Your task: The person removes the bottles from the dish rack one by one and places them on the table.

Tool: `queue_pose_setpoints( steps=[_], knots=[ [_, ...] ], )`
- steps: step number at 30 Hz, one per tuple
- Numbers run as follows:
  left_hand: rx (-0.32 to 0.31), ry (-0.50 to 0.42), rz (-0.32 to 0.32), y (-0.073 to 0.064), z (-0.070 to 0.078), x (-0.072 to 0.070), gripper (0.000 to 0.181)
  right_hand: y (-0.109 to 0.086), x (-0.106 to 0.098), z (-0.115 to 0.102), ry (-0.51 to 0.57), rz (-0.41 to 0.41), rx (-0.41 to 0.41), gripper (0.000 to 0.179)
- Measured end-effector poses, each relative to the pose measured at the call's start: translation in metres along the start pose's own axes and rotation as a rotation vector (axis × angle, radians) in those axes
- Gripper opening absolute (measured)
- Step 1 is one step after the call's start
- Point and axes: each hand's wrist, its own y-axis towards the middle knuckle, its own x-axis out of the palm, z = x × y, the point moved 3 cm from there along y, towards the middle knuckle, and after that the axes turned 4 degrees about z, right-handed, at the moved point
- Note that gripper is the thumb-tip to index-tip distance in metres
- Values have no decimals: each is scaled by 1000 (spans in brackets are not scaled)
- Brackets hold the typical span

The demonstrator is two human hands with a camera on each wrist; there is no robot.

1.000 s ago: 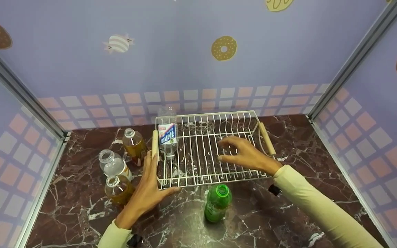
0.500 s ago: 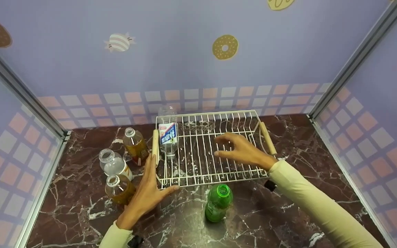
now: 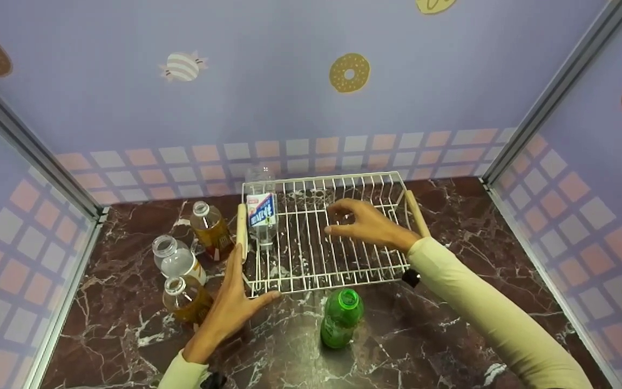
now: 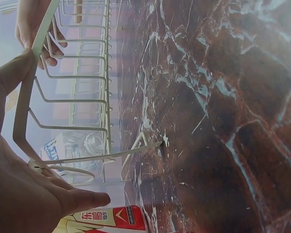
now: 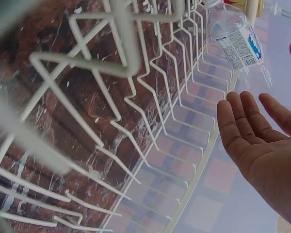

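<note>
A white wire rack (image 3: pixel 311 278) with wooden handles stands on the dark marbled table. My left hand (image 3: pixel 231 309) touches its front left corner, thumb along the front rim, fingers stretched along the left side by the wooden handle (image 3: pixel 242 229). Above the middle of the rack hovers my right hand (image 3: pixel 367 224), fingers loosely bent, with nothing in them. A clear plastic bottle (image 3: pixel 261 210) with a blue and white label lies in the rack's left end, neck towards me; the right wrist view also shows this bottle (image 5: pixel 237 43). In front of the rack a green bottle (image 3: pixel 339 321) stands upright, uncapped.
Left of the rack stand two amber-coloured bottles (image 3: pixel 211 229) and a clear wide-mouthed bottle (image 3: pixel 173 258), close together near my left forearm. A patterned wall (image 3: pixel 289 108) rises behind the rack. Side panels close off the table at left and right.
My right hand has drifted left and slightly away from me over the rack. The left hand, the rack and the bottles stay in place.
</note>
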Motion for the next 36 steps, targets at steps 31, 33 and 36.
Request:
queue_pose_setpoints(
  steps=[31, 33, 36],
  knots=[
    [1, -66, 29, -1, -3, 2, 137, 62, 36, -3, 49, -96, 46, 69],
    [2, -73, 30, -2, -3, 2, 137, 65, 40, -4, 61, -101, 47, 70],
    [-3, -87, 28, -3, -4, 3, 137, 69, 44, -5, 66, -102, 37, 67]
  ],
)
